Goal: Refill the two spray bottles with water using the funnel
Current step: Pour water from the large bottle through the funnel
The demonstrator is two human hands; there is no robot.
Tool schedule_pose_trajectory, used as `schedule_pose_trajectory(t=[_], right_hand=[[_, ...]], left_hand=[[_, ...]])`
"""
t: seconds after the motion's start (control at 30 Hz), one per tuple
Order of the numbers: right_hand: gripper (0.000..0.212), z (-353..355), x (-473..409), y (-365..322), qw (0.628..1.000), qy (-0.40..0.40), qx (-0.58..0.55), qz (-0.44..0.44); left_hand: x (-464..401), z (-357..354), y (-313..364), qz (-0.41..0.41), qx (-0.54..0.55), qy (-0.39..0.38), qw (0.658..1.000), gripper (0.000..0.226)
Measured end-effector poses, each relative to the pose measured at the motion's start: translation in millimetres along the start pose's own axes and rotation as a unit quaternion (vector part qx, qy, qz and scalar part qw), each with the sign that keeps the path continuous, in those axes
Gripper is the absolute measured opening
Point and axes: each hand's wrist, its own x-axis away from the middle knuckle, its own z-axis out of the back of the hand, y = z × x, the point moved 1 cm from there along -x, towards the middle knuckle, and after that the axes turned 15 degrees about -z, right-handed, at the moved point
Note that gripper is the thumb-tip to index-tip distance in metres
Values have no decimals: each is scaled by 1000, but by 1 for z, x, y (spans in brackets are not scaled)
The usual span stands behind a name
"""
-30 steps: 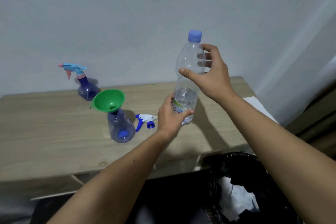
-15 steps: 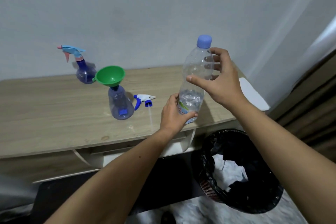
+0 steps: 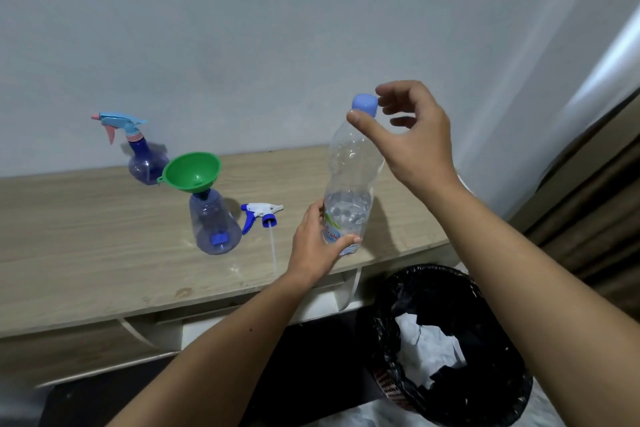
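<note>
Above table (image 3: 86, 246), left hand (image 3: 313, 246) around water bottle (image 3: 349, 184)

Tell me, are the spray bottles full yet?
Not yet. Ready: the green funnel sits in the near spray bottle, whose sprayer head lies beside it. Now: the left hand holds the water bottle while the right hand reaches its cap. Left: pouring, then the capped far spray bottle.
</note>
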Motion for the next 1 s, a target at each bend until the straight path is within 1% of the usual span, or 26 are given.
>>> schedule_pose_trajectory(t=[0.07,0.17,0.33,0.47,0.53,0.57,0.63,0.67,0.7,0.77,0.83,0.93,1.0], right_hand=[[41,-5,-7,-9,1000,-11,-17,-4],[35,-11,-11,-12,999,-16,-34,-18],[23,-9,-17,-14,999,-26,21,19],[22,2,-21,-14,995,-80,61,26],[22,1,-21,-17,993,-95,63,21],[25,-1,-21,-19,994,-89,57,19],[42,-5,-21,-21,997,-62,33,11],[47,-7,-21,-20,999,-49,22,1],[47,-7,-22,-19,999,-39,14,-9],[37,-6,-22,-16,999,-36,7,-24],[27,-1,-23,-14,997,-75,4,-29],[27,3,-26,-16,988,-152,18,-15],[28,1,-28,-18,989,-146,17,-13]], left_hand=[[1,0,-2,2,1,-2,1000,101],[1,1,-5,7,2,-6,1000,97],[-4,3,-10,4,-7,-12,1000,98],[-6,4,-11,-8,-8,-18,1000,97],[-6,5,-12,-8,-5,-20,1000,97],[-6,5,-12,-7,-4,-22,1000,98],[-5,6,-13,-4,-2,-23,1000,99],[-5,6,-14,-3,0,-23,1000,99],[-5,6,-14,-3,1,-25,1000,99],[-5,7,-15,-4,2,-28,1000,99],[-5,7,-15,-4,4,-28,1000,98],[-4,7,-14,-2,10,-24,1000,98],[-4,8,-13,0,11,-25,1000,100]])
